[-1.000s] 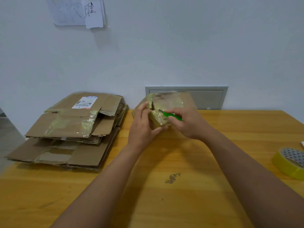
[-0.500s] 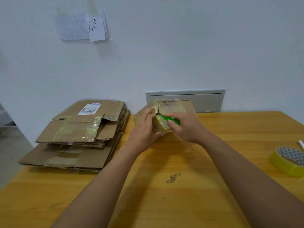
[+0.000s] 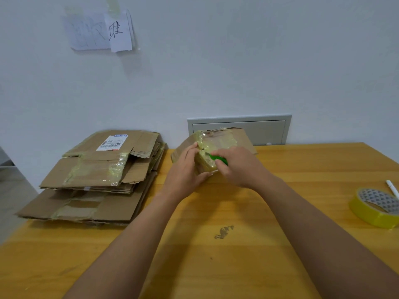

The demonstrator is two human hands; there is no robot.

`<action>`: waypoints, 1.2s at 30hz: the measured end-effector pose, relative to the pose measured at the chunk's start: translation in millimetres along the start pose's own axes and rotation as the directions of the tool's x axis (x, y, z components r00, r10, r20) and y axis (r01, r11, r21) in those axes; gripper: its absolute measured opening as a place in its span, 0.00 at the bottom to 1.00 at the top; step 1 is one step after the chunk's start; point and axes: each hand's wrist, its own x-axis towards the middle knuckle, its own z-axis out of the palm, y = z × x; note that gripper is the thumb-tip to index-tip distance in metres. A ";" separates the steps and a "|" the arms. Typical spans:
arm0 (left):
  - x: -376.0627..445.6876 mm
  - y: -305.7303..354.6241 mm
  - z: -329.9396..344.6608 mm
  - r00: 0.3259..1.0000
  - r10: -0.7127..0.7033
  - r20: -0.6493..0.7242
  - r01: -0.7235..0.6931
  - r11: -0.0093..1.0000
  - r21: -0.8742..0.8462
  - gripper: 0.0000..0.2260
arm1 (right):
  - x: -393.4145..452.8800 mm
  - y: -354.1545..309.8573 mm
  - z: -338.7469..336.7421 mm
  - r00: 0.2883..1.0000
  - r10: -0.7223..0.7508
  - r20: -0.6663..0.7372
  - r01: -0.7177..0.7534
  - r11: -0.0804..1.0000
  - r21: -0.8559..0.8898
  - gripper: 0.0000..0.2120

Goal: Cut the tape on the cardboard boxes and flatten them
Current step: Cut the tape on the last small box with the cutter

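Yellow tape roll [image 3: 376, 207] by white pen [image 3: 393, 188] — papers [image 3: 100, 31] on wall.

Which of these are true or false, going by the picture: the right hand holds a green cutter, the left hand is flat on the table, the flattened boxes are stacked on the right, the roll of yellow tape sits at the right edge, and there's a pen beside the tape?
1. The right hand holds a green cutter. True.
2. The left hand lies flat on the table. False: it grips the small taped box.
3. The flattened boxes are stacked on the right. False: they lie on the left.
4. The roll of yellow tape sits at the right edge. True.
5. A white pen lies beside the tape. True.
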 end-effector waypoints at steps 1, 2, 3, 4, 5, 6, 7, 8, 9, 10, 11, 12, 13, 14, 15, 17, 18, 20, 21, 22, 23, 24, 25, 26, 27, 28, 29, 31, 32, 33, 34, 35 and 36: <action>0.9 2.1 1.4 1.000 0.007 0.007 -0.007 1.000 0.003 0.33 | 1.4 0.7 3.0 1.000 0.015 -0.026 -0.014 1.000 0.012 0.15; 1.8 3.0 2.3 1.000 0.011 0.018 -0.011 1.000 0.002 0.33 | 1.4 1.5 5.8 0.999 0.027 -0.039 -0.026 0.999 0.020 0.15; 1.8 2.4 2.1 1.000 0.002 0.023 -0.002 1.000 -0.011 0.32 | 0.1 2.4 8.7 0.999 0.036 -0.033 -0.036 0.999 0.022 0.15; 1.0 0.7 1.5 1.000 -0.022 0.021 0.023 0.999 -0.034 0.31 | -2.1 3.3 11.1 0.999 0.033 -0.014 -0.033 0.999 0.021 0.15; -0.4 -0.4 0.4 0.999 -0.051 0.015 0.052 0.997 -0.056 0.30 | -4.5 4.0 13.0 0.999 0.029 0.015 -0.029 0.999 0.015 0.14; -2.6 -0.9 -0.3 0.997 -0.080 0.009 0.080 0.994 -0.072 0.31 | -6.0 4.1 13.8 0.999 0.024 0.035 -0.024 1.000 0.003 0.14; -3.7 -0.5 -0.8 0.994 -0.105 0.004 0.105 0.991 -0.085 0.32 | -5.7 3.5 13.7 0.999 0.025 0.042 -0.025 1.000 -0.010 0.13; -4.1 0.6 -1.7 0.992 -0.125 -0.003 0.124 0.988 -0.096 0.33 | -4.7 2.5 13.3 0.999 0.027 0.036 -0.026 1.000 -0.017 0.13; -3.5 1.3 -2.6 0.990 -0.143 -0.010 0.141 0.985 -0.103 0.34 | -3.7 1.6 13.0 0.999 0.027 0.027 -0.026 0.999 -0.021 0.13; -2.3 2.0 -3.4 0.988 -0.156 -0.015 0.154 0.983 -0.102 0.35 | -3.0 1.0 12.5 0.999 0.019 0.026 -0.018 0.999 -0.032 0.13; -1.1 2.4 -4.3 0.986 -0.166 -0.016 0.163 0.982 -0.100 0.35 | -3.2 0.7 11.9 0.999 0.009 0.038 -0.007 0.999 -0.049 0.13; -0.7 2.7 -4.7 0.984 -0.178 -0.015 0.176 0.979 -0.105 0.35 | -3.6 1.1 11.2 0.998 -0.001 0.057 0.005 0.998 -0.063 0.12; -0.8 3.4 -4.8 0.981 -0.191 -0.015 0.188 0.975 -0.117 0.35 | -3.6 1.6 10.2 0.997 0.000 0.078 0.005 0.998 -0.070 0.12; -0.8 4.6 -4.3 0.980 -0.197 -0.015 0.194 0.973 -0.125 0.35 | -3.3 2.3 9.1 0.996 0.007 0.085 -0.001 0.997 -0.074 0.12; -0.4 6.4 -4.0 0.981 -0.194 -0.015 0.191 0.974 -0.120 0.36 | -3.0 2.7 8.4 0.997 0.017 0.082 -0.010 0.997 -0.075 0.12; 1.6 8.0 -4.8 0.984 -0.177 -0.009 0.176 0.981 -0.087 0.37 | -4.5 3.2 8.2 0.998 0.023 0.056 -0.020 0.998 -0.060 0.13; 2.4 7.5 -5.6 0.984 -0.176 -0.005 0.175 0.982 -0.076 0.38 | -6.4 3.4 7.5 0.998 0.017 0.058 -0.014 0.998 -0.056 0.13; 2.5 4.8 -6.1 0.981 -0.193 0.001 0.193 0.978 -0.075 0.39 | -10.0 4.6 4.9 0.995 0.007 0.099 -0.001 0.998 -0.056 0.12; 1.8 4.7 -5.2 0.980 -0.199 0.006 0.199 0.977 -0.081 0.38 | -10.7 5.0 3.1 0.993 0.013 0.115 -0.006 0.998 -0.061 0.12; 1.2 5.2 -3.2 0.981 -0.195 0.012 0.195 0.977 -0.088 0.38 | -10.5 5.5 2.2 0.992 0.022 0.121 -0.013 0.997 -0.070 0.12; 1.1 6.2 -1.8 0.983 -0.181 0.019 0.182 0.979 -0.091 0.37 | -10.2 5.5 1.6 0.993 0.025 0.116 -0.016 0.997 -0.077 0.12; 2.1 6.4 -0.8 0.986 -0.163 0.024 0.164 0.983 -0.088 0.36 | -10.7 6.2 1.8 0.994 0.024 0.110 -0.016 0.997 -0.076 0.11; 3.5 6.0 -1.0 0.989 -0.147 0.027 0.149 0.986 -0.081 0.36 | -12.4 6.6 1.7 0.993 0.025 0.117 -0.017 0.998 -0.065 0.11; 4.1 4.1 -1.2 0.989 -0.142 0.032 0.144 0.987 -0.075 0.37 | -15.3 6.8 0.5 0.990 0.028 0.140 -0.021 0.998 -0.051 0.12; 3.7 1.9 -1.5 0.989 -0.144 0.033 0.146 0.987 -0.073 0.37 | -18.1 8.1 -1.7 0.985 0.032 0.171 -0.025 0.999 -0.041 0.13; 2.5 0.0 -1.4 0.989 -0.148 0.032 0.150 0.986 -0.079 0.37 | -20.3 9.4 -5.2 0.981 0.032 0.191 -0.028 0.999 -0.025 0.14; 0.8 -1.3 -0.9 0.990 -0.140 0.033 0.142 0.986 -0.089 0.38 | -22.1 10.7 -8.4 0.982 0.024 0.185 -0.026 1.000 0.010 0.14; -2.9 -0.8 2.0 0.996 -0.062 0.065 0.067 0.995 -0.077 0.36 | -20.8 12.8 -10.7 1.000 0.000 0.027 -0.003 0.994 0.107 0.15; -4.8 -0.8 4.8 0.996 0.003 0.088 0.001 0.999 -0.040 0.34 | -17.6 14.0 -10.5 0.994 0.011 -0.107 0.005 0.990 0.144 0.16; -7.4 -1.1 7.8 0.990 0.079 0.114 -0.082 0.997 0.017 0.31 | -13.7 15.1 -9.6 0.970 0.047 -0.240 -0.004 0.984 0.177 0.16; -10.4 -2.5 10.6 0.978 0.154 0.138 -0.166 0.983 0.080 0.28 | -9.8 16.8 -7.0 0.933 0.091 -0.347 -0.019 0.979 0.205 0.17; -14.1 -4.6 13.2 0.965 0.215 0.149 -0.236 0.962 0.137 0.25 | -6.1 18.8 -3.3 0.898 0.126 -0.422 -0.033 0.975 0.220 0.18; -17.9 -7.6 16.0 0.956 0.256 0.146 -0.280 0.943 0.179 0.25 | -2.6 20.6 1.6 0.872 0.143 -0.468 -0.044 0.975 0.216 0.18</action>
